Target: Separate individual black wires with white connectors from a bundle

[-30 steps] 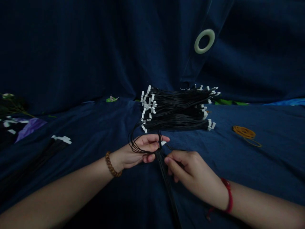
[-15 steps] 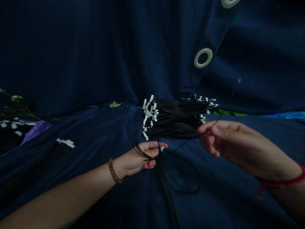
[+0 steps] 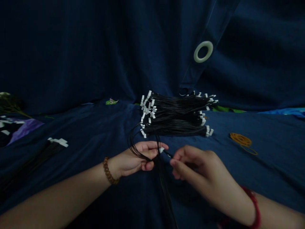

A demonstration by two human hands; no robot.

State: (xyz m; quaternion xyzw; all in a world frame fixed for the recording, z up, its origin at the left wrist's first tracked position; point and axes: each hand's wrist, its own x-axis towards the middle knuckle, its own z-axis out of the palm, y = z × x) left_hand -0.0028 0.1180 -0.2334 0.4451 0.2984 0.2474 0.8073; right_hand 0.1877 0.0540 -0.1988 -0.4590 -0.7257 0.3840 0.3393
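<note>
dark blue cloth covers the surface and rises in folds behind, a pale ring eyelet set into it. my left hand is closed on a thin bunch of black wires just in front of the pile of white-tipped wires; they loop out past my thumb and hang below my fist, a white connector poking from my fingertips. my right hand, also in front of the pile, has its fingers pinched near a wire end, though i cannot tell if they hold it. most wires look gathered in the pile, only this bunch loose. right of the pile lie orange rubber bands; left of it, a smaller black bundle.
</note>
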